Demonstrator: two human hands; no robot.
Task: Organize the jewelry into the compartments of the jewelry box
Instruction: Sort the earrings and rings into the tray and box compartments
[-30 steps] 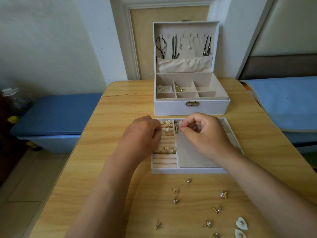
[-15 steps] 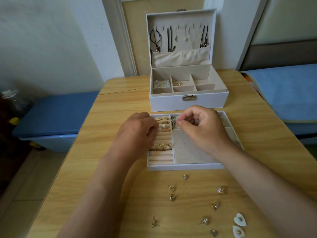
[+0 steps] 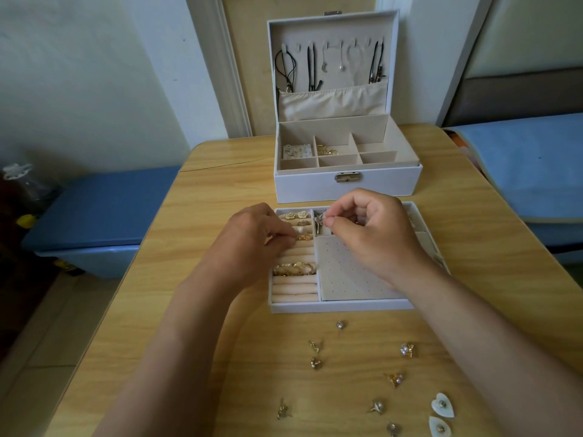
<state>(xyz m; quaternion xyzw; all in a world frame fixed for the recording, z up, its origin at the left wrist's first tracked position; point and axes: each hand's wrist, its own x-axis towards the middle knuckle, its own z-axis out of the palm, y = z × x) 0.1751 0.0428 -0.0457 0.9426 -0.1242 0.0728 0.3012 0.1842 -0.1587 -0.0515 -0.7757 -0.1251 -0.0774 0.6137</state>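
Wooden table (image 3: 220, 342) up close, with loose earrings (image 3: 407, 350) scattered along the near edge and two white hearts (image 3: 442, 404) at the right. Just beyond them sits the tray (image 3: 340, 305), lifted out and lying flat. Bangles (image 3: 295, 269) lie across its rolls (image 3: 295, 288) on the left, beside a dotted pad (image 3: 347, 272). Over the rolls, the left hand (image 3: 252, 244) has its fingers curled, tips pinching a gold ring (image 3: 305, 237) seated between two rolls. The right hand (image 3: 375, 231) hovers over the tray's far small compartment, thumb and forefinger nipping a silver piece (image 3: 319, 220). Behind the tray stands the box (image 3: 347, 184), with small jewelry in two of its far-left compartments. Its lid (image 3: 331, 29) is up, and necklaces (image 3: 312, 67) hang inside above a pouch (image 3: 331, 102).
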